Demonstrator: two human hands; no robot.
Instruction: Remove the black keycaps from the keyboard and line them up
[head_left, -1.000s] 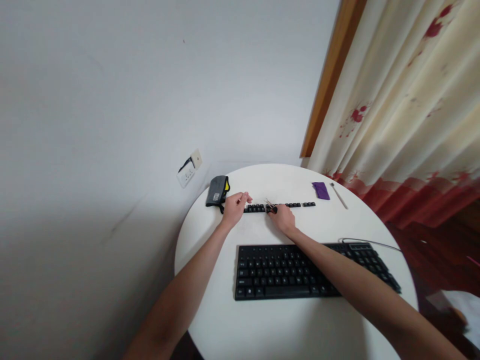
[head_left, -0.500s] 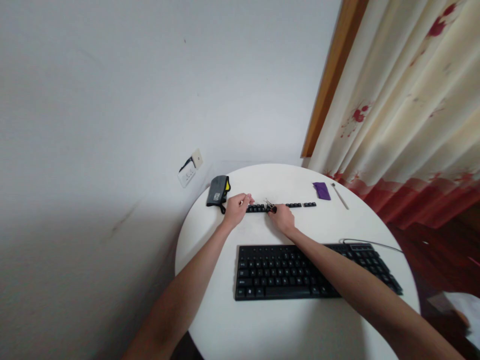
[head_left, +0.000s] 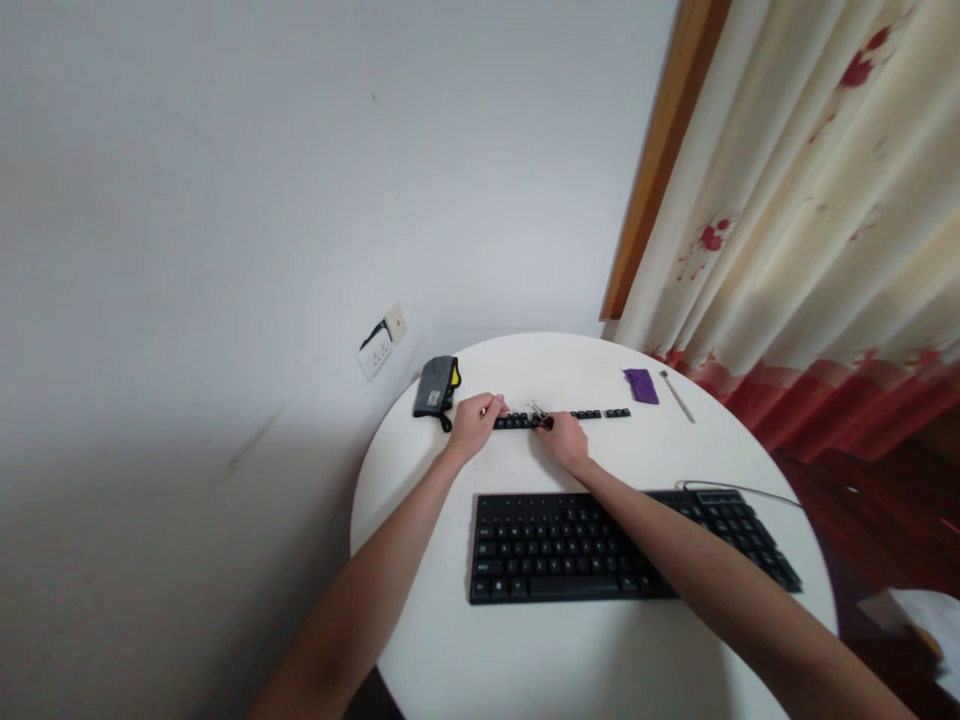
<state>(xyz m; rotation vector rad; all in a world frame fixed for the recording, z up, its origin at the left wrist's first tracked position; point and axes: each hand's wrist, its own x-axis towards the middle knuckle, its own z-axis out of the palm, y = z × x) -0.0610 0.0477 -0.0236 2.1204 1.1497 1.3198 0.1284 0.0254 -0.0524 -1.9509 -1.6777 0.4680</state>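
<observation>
Keys: The black loose keys lay in a thin line across the middle of the frame, partly hidden by both hands, with the far-right few showing beyond a small gap.
Left hand: We had it at the left end of the line, thumb and fingers drawn together beside the keys; we could not tell whether that grip held anything.
Right hand: Its grip was closed around a wire tool, whose thin prongs poked out toward the upper left, over the line of keys.
Change: Very little. Both hands kept their places at the line, and the scene sat slightly lower in the frame than half a second earlier, probably from a tilt of our head.
Meaning: We judged that our attention stayed on one small spot between the hands; any finer movement of a key was too small to make out.
Keyboard: It lay at the lower middle of the surface, under our right forearm, with its cable running off to the right.
Pouch: Grey, just beyond our left hand.
Cloth: Purple, right of centre, near a slim brush.
</observation>
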